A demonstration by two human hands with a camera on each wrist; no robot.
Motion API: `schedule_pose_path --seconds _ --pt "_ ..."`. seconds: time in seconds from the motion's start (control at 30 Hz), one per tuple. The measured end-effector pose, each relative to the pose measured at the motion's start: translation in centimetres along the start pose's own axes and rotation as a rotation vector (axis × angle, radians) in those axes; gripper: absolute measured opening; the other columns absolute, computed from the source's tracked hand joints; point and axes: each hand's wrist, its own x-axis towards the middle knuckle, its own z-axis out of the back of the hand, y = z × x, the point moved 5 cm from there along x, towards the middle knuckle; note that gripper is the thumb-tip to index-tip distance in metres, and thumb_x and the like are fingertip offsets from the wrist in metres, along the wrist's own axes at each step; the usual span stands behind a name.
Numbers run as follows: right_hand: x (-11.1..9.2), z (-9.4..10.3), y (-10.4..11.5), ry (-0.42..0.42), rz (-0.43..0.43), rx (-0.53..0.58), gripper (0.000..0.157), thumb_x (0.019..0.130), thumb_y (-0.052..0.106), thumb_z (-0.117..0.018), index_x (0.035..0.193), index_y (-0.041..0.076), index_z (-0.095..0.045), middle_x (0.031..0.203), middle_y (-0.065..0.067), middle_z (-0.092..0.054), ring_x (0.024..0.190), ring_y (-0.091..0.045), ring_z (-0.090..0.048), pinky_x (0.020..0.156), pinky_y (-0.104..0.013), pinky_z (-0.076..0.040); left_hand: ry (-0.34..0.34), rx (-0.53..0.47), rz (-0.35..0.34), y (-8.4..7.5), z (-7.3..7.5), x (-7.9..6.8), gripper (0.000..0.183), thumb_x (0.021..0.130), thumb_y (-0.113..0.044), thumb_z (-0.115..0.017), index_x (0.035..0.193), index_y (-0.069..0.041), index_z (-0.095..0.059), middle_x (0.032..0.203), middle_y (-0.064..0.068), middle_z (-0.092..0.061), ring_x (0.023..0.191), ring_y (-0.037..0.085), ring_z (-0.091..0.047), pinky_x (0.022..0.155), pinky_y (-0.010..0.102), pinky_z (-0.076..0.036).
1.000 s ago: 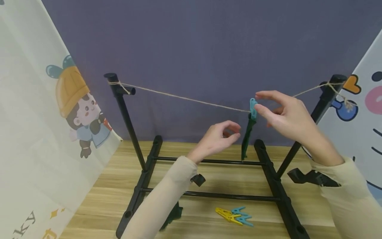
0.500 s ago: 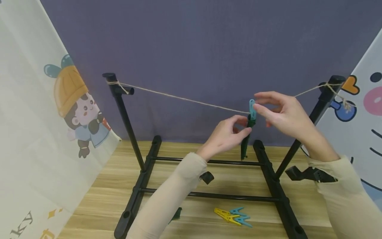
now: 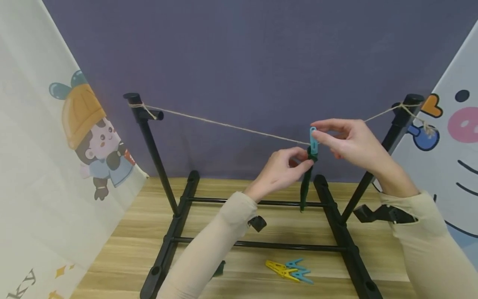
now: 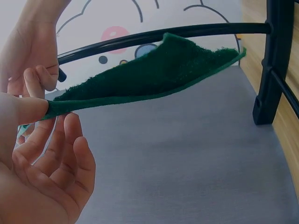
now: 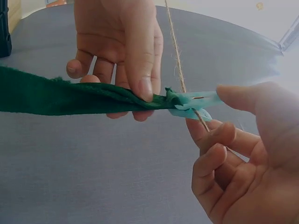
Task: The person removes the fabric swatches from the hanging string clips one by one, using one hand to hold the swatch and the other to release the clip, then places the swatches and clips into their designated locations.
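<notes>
A strip of dark green cloth [image 3: 305, 189] hangs from a twine line [image 3: 224, 124]. At its top a light blue clothespin [image 3: 313, 142] stands on the line; in the right wrist view the clothespin's jaws bite the cloth's bunched end and the twine. My left hand [image 3: 281, 169] pinches the cloth just below the clothespin, thumb on one side and fingers behind. My right hand [image 3: 356, 144] pinches the clothespin's upper end between thumb and index finger. Seen from the left wrist, the green cloth [image 4: 145, 77] stretches away from my fingers, with one long edge folded.
Black posts [image 3: 157, 158] hold the twine at both ends, joined by crossbars [image 3: 291, 246] over a wooden tabletop [image 3: 123, 257]. Yellow and blue clothespins [image 3: 287, 270] lie in front. Another green piece [image 3: 219, 269] peeks out beside my left sleeve. A grey-blue backdrop hangs behind.
My left hand has moved right and up and taken hold of the cloth below the clothespin. My right thumb and index finger have come together on the clothespin's end.
</notes>
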Motion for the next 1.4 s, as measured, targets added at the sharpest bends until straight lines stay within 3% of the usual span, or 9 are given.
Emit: schedule_pose_path --seconds 0.4,0.63,0.8,1.03,1.17,1.4 --pt "-0.1 -0.1 0.1 -0.017 0.018 0.017 0.037 0.106 0.032 -0.069 0.139 0.014 -0.07 0.055 -0.007 -0.053 0.047 -0.022 -0.045 0.047 -0.037 -0.032 -0.014 -0.002 -0.006 0.1 0.3 -0.4 0.026 0.11 -0.03 -0.062 0.127 -0.013 -0.072 0.114 0.0 -0.076 0.089 0.005 -0.07 0.074 0.023 -0.059" --pt "-0.2 -0.2 0.1 -0.086 0.052 0.026 0.035 0.104 0.029 -0.073 0.136 0.014 -0.074 0.053 -0.004 -0.056 0.046 -0.019 -0.049 0.049 -0.034 -0.035 -0.026 0.009 -0.002 0.2 0.6 -0.4 0.028 0.109 -0.03 -0.062 0.129 -0.013 -0.073 0.117 0.001 -0.076 0.092 0.005 -0.07 0.077 0.022 -0.059" --pt "-0.3 -0.3 0.6 -0.135 0.087 0.052 0.034 0.102 0.026 -0.075 0.132 0.012 -0.076 0.05 -0.002 -0.053 0.04 -0.017 -0.042 0.047 -0.033 -0.033 -0.033 0.009 0.005 0.3 0.9 -0.4 0.028 0.109 -0.03 -0.062 0.129 -0.013 -0.072 0.117 0.0 -0.076 0.091 0.004 -0.07 0.076 0.023 -0.059" --pt "-0.5 -0.1 1.3 -0.208 0.097 0.085 0.032 0.1 0.028 -0.078 0.129 0.013 -0.078 0.065 0.004 -0.059 0.04 -0.017 -0.042 0.051 -0.028 -0.042 -0.039 0.021 0.0 0.4 1.2 -0.5 0.028 0.109 -0.029 -0.062 0.13 -0.013 -0.072 0.119 0.002 -0.076 0.093 0.005 -0.07 0.078 0.022 -0.059" --pt "-0.6 0.0 1.6 -0.227 0.103 0.1 0.032 0.1 0.028 -0.078 0.128 0.012 -0.079 0.054 0.003 -0.053 0.04 -0.016 -0.04 0.051 -0.028 -0.041 -0.043 0.025 -0.001 0.6 1.3 -0.5 0.028 0.109 -0.029 -0.062 0.13 -0.013 -0.072 0.12 0.002 -0.076 0.094 0.005 -0.07 0.079 0.022 -0.059" --pt "-1.0 0.0 2.2 -0.257 0.105 0.113 0.033 0.099 0.03 -0.079 0.128 0.012 -0.079 0.069 0.007 -0.06 0.04 -0.015 -0.041 0.049 -0.028 -0.04 -0.052 0.02 0.015 0.9 1.5 -0.7 0.026 0.109 -0.029 -0.063 0.128 -0.015 -0.073 0.117 0.0 -0.076 0.094 0.006 -0.07 0.078 0.024 -0.059"
